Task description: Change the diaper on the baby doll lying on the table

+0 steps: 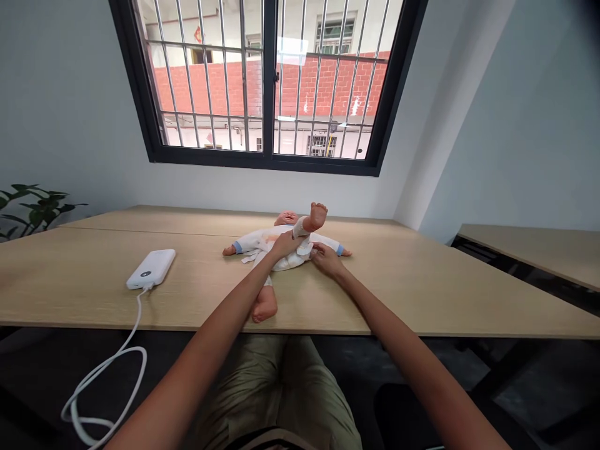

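Grey-white room, wide barred window (267, 81) w/ red brick wall & white bldg outside, leafy green plant (35, 209) poking in at far left, its pot out of view, 2nd wood-look desk (529, 253) off to the right. Main thing is a long pale wood table (84, 281), person seated at near edge, khaki shorts (276, 387) showing below it. Baby doll (255, 240) lies on its back mid-table, head away from person, arms out to the sides, just beyond the near edge. Doll's in a white romper (248, 240) w/ blue cuffs, torso inside it, garment open around the hips, where a white nappy (293, 259) sits bunched around the doll's lower body. L hand (284, 245) is clenched round the doll's raised leg (300, 228) near a white wrap on the shin, holding it up so the bare foot (317, 215) points up, other leg (264, 304) lying flat toward person. R hand (328, 261) is at the nappy's edge, fingertips (315, 249) touching it, can't tell if actually pinching. White power bank (150, 269) lies left of the doll, well apart, w/ white cable (105, 369) looping off the table edge down past it
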The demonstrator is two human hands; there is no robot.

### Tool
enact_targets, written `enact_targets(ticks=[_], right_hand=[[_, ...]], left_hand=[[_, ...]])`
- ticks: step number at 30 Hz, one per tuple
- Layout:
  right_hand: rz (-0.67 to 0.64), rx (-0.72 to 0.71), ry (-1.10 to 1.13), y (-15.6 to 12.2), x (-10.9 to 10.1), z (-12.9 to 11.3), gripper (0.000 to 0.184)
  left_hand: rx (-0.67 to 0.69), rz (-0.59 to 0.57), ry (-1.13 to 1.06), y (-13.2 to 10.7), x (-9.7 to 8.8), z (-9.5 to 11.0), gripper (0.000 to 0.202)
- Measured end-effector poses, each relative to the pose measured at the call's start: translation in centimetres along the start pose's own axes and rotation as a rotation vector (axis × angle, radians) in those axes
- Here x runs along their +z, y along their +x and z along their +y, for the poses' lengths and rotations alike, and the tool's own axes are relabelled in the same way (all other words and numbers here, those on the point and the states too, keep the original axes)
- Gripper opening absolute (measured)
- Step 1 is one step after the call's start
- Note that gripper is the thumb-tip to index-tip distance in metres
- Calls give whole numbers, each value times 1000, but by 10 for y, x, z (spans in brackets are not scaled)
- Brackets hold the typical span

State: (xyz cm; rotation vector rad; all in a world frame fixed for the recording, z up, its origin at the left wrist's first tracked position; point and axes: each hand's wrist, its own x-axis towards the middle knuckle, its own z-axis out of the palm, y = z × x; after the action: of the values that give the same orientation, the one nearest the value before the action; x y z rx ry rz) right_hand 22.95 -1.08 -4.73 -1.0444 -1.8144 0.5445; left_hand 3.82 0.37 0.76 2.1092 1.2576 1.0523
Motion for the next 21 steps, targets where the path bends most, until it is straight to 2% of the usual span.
enact_targets(ticks=[2,4,5,7,10,12,14,17,21], right_hand=[[115,24,-147,0,-1,4,34],[221,118,-290,-2,-6,5,39],[229,174,-350,-4,-9,4,42],[158,276,-437,-7,-15,0,42],[3,336,-529,-10,-23,-9,21],[-55,251,-591,-10,-30,-17,7],[-70,63,-669,-8,-40,-23,9],[-10,-172,-828,-6,-55,-28,14],[35,-262,-986,-5,-62,-31,23]], left_hand=[[2,1,0,-1,0,1,37],[-1,3,-3,-1,0,2,38],[-3,1,-4,-1,0,2,38],[-1,-3,-3,-1,0,2,39],[6,-11,7,-1,-1,2,42],[12,-17,18,-1,-1,1,43],[21,-22,34,0,-1,0,43],[63,-41,99,-4,-1,1,39],[182,-81,326,-18,-2,8,33]])
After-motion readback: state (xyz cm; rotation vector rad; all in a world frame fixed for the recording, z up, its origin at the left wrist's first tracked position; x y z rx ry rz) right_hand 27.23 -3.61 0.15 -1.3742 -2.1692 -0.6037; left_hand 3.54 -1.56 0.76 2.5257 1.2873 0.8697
